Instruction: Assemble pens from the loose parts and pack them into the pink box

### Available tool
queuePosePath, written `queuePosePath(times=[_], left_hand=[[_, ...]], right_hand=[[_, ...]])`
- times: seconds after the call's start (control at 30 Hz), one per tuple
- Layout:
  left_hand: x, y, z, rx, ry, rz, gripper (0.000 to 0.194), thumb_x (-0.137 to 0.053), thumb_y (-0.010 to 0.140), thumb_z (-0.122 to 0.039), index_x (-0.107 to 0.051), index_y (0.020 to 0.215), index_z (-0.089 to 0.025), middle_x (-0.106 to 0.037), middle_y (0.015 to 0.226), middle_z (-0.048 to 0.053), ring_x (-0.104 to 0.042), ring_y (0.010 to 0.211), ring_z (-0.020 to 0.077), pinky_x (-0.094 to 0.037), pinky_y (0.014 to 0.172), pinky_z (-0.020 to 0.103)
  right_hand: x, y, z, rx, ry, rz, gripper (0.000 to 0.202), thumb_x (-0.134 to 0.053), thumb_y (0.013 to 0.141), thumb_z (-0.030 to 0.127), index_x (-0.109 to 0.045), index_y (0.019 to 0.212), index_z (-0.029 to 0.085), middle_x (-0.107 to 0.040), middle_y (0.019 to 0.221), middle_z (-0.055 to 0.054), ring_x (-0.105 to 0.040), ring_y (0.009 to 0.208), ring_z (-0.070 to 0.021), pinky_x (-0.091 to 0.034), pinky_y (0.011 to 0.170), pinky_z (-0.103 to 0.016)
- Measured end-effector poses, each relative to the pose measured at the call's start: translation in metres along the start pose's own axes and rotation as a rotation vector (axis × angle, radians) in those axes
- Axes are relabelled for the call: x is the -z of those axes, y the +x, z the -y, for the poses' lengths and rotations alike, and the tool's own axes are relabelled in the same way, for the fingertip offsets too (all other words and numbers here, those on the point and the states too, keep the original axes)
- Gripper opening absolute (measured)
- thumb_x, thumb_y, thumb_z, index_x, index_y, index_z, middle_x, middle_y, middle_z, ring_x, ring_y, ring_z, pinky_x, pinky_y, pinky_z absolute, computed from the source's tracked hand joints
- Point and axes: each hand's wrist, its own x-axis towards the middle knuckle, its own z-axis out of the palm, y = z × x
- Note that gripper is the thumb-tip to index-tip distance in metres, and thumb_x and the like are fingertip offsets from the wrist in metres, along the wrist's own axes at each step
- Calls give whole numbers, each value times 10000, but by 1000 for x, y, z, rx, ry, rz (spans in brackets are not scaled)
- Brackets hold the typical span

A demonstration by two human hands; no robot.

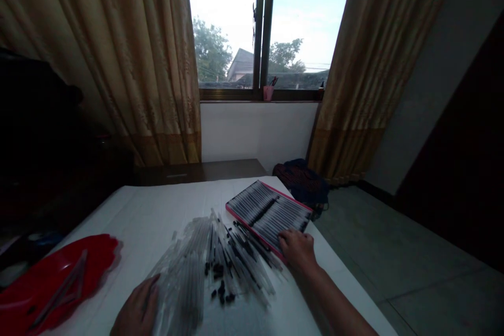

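Lower left of frame, we see a red dish with clear strips in it, on the white-covered table. Bottom, left of centre: left hand, at the left edge of a heap of clear tubes in see-through plastic; we can't tell if its grip is clamped on anything, blurry. Lower centre: black caps scattered, loose thin pens fanned out just right of the tubes. Right of centre we have a red-edged tray, lying slanted, two rows of pens inside, near corner close to the loose ones. Right hand touches the tray's near right part, fingers bent over the pens; we can't tell whether its grip closes on one. Beyond, dark cloth on the floor.
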Motion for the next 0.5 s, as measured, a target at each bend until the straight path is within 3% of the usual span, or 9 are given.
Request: queuePosePath(times=[0.13,0.27,0.37,0.5], left_hand=[[1,-1,-7,-1,-35,38,360,-410,841,-403,-661,1012,-211,-745,1007,39,-702,923,216,-563,829,336],[5,0,-10,49,-71,54,369,-413,838,-435,-676,988,-225,-754,988,30,-712,896,226,-574,797,341],[9,1,-6,165,-113,57,330,-446,818,-453,-685,911,-246,-764,926,8,-722,847,213,-584,748,309],[18,8,-8,240,-133,25,312,-464,800,-460,-675,870,-242,-758,863,6,-724,792,199,-587,685,274]], right_hand=[[-5,-12,4,43,51,-85,256,-478,851,191,-675,1013,195,-683,1015,-89,-593,982,-239,-352,854,-404],[-21,-45,21,356,299,-366,231,-448,875,187,-657,972,206,-686,900,-69,-619,853,-209,-455,784,-351],[-34,-65,30,497,392,-430,201,-476,884,180,-643,986,230,-685,855,-48,-632,801,-194,-486,745,-335],[-45,-67,25,426,444,-496,194,-480,898,223,-646,997,239,-699,866,-61,-654,804,-213,-505,727,-356]])
